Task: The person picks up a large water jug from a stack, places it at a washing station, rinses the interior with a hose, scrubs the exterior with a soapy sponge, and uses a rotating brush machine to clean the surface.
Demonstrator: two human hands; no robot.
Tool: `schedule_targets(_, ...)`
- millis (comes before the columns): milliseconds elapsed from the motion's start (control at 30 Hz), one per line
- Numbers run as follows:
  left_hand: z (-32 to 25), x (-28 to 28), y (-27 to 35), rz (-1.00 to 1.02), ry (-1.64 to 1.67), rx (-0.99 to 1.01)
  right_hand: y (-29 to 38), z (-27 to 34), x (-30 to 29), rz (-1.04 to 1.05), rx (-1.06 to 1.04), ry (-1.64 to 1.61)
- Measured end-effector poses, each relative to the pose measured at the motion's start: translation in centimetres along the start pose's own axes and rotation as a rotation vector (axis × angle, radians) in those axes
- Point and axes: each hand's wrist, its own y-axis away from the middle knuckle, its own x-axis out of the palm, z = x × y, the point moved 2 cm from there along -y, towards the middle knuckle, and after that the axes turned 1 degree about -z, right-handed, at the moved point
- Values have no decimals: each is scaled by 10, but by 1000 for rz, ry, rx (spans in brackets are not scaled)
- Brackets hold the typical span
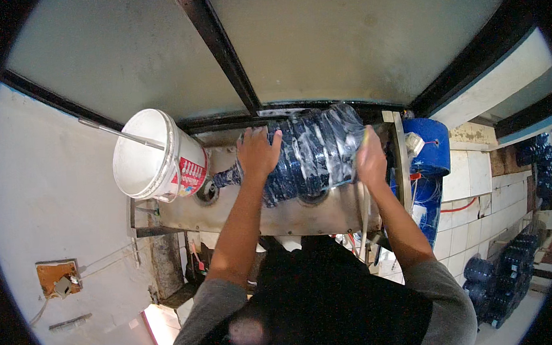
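A large blue plastic water jug [310,156] lies on its side over a stainless steel counter [241,219], its neck to the left. White suds streak its ribbed body. My left hand [258,152] grips the jug at its shoulder, near the neck, with the thumb spread. At the other end, my right hand [371,158] presses against the base and is slightly blurred. A small yellow-green patch shows by its fingers, too blurred to name. A round black fitting [206,191] sits on the counter below the neck, and another is partly covered by the jug.
Left on the counter stands a tilted-looking white plastic bucket [182,165] with a metal rod [129,137] across its mouth. Frosted panels in a dark frame [222,49] rise behind. Blue drums [427,146] stand at right; several more jugs [506,277] are on the floor beyond.
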Motion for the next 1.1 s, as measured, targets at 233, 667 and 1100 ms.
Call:
schedule_targets(233, 10, 5, 11, -138, 85, 116, -113, -12, 54, 466, 206, 302)
schedule_targets(667, 51, 29, -17, -59, 151, -194, 40, 69, 38, 64, -316, 174)
schedule_targets(1100, 37, 7, -44, 157, 237, -219, 166, 47, 90, 86, -539, 291)
